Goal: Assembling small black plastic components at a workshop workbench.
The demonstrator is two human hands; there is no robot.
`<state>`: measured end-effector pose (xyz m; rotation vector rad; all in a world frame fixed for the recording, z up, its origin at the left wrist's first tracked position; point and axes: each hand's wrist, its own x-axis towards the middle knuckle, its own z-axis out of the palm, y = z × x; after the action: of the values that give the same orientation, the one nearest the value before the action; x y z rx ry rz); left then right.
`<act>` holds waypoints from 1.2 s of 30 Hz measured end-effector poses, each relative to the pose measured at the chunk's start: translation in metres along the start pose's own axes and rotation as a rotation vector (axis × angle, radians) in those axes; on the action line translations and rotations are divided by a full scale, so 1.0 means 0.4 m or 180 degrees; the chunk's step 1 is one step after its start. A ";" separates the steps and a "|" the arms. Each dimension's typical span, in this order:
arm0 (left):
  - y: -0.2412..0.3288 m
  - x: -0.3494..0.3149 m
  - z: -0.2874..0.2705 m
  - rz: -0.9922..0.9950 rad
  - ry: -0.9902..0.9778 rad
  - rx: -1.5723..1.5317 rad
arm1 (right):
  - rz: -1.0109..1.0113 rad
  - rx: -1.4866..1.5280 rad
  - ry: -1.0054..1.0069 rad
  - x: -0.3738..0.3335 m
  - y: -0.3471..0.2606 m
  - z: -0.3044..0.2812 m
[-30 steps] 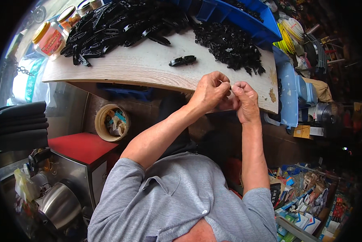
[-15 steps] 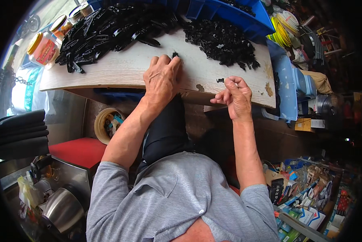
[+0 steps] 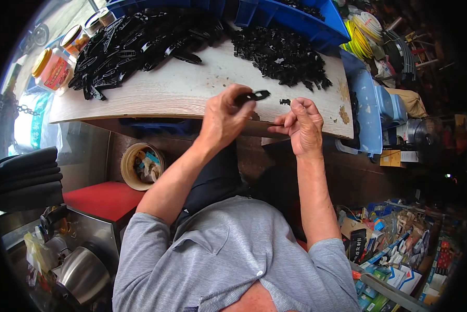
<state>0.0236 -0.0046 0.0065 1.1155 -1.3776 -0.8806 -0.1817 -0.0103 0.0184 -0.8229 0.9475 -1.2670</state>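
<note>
Over the front edge of the table, my left hand (image 3: 226,115) is closed on a long black plastic part (image 3: 258,95) with openings along it. One end of that part points right, toward my other hand. My right hand (image 3: 305,125) pinches a small black plastic clip (image 3: 285,102) between thumb and forefinger. The two pieces are close but apart. A heap of long black plastic parts (image 3: 139,47) lies on the left of the table. Another heap, of small black clips (image 3: 280,54), lies on the right.
The pale wooden table (image 3: 155,96) has blue bins (image 3: 296,21) along its back. Jars (image 3: 52,68) stand at its left end, and a light blue tub (image 3: 366,104) is at its right. A waste bucket (image 3: 125,165) sits below, beside a red-topped cabinet (image 3: 103,203).
My left hand has lifted off the tabletop and moved right and nearer, with the long black part now showing in it. My right hand has barely moved.
</note>
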 end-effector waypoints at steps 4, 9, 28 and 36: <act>0.030 -0.007 0.055 -0.0917 -0.0565 -0.1385 | -0.0014 0.0249 -0.0096 -0.009 -0.007 0.026; 0.027 -0.010 0.090 -0.1234 -0.0948 -0.1779 | -0.0044 0.0027 -0.0032 0.002 0.015 -0.012; 0.044 0.008 0.101 -0.1762 -0.0328 -0.2179 | 0.0061 -0.0572 0.0229 0.001 -0.006 0.016; 0.038 -0.010 0.091 -0.1719 -0.0484 -0.2059 | 0.0081 -0.1022 -0.0251 -0.020 0.011 0.009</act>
<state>-0.0147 0.0004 0.0154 0.9192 -0.7952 -1.6860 -0.1769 -0.0019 0.0170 -1.0985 1.1100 -1.0661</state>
